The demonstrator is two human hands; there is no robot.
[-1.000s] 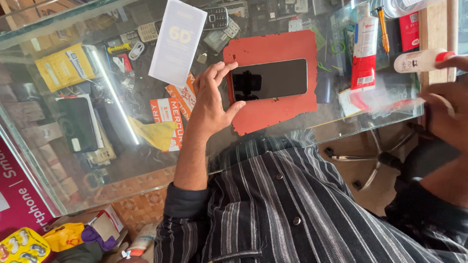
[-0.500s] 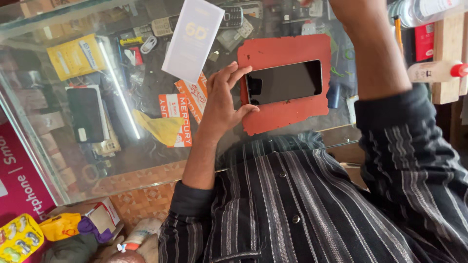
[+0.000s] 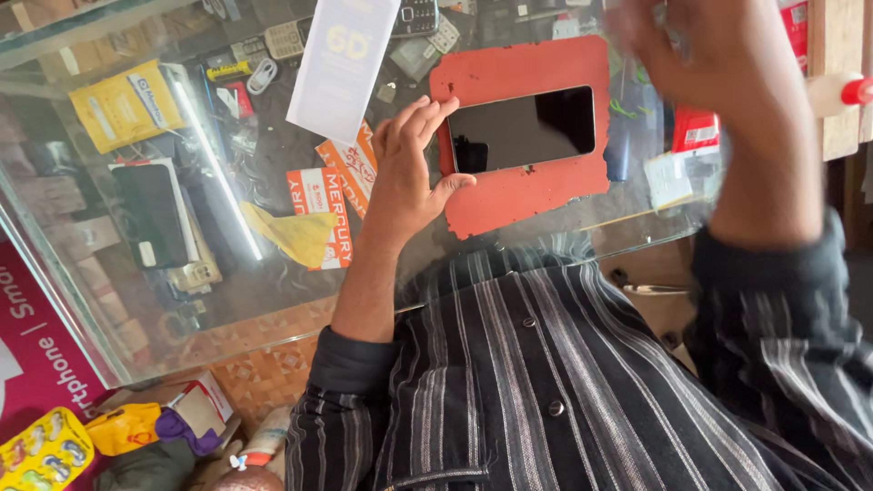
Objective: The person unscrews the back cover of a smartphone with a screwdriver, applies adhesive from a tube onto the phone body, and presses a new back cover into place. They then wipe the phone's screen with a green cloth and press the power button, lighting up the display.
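A dark-screened smartphone (image 3: 527, 127) lies on a worn red mat (image 3: 527, 195) on the glass counter (image 3: 273, 300). My left hand (image 3: 405, 168) grips the phone's left end, fingers above it and thumb below. My right hand (image 3: 718, 73) hovers blurred above the mat's right side, its back toward me, so I cannot see whether it holds anything. A white flat packet (image 3: 341, 64) lies on the glass just left of my left hand.
Under the glass lie a yellow packet (image 3: 123, 105), a phone in a white box (image 3: 155, 214), orange cards (image 3: 323, 205), old keypad phones and cables. A white bottle with a red cap (image 3: 837, 91) sits at the right edge. Bags and a box (image 3: 195, 409) lie on the floor.
My right arm swung from the right edge up across the counter, and the hand now hangs above the mat's right side. My left hand has stayed on the phone's end.
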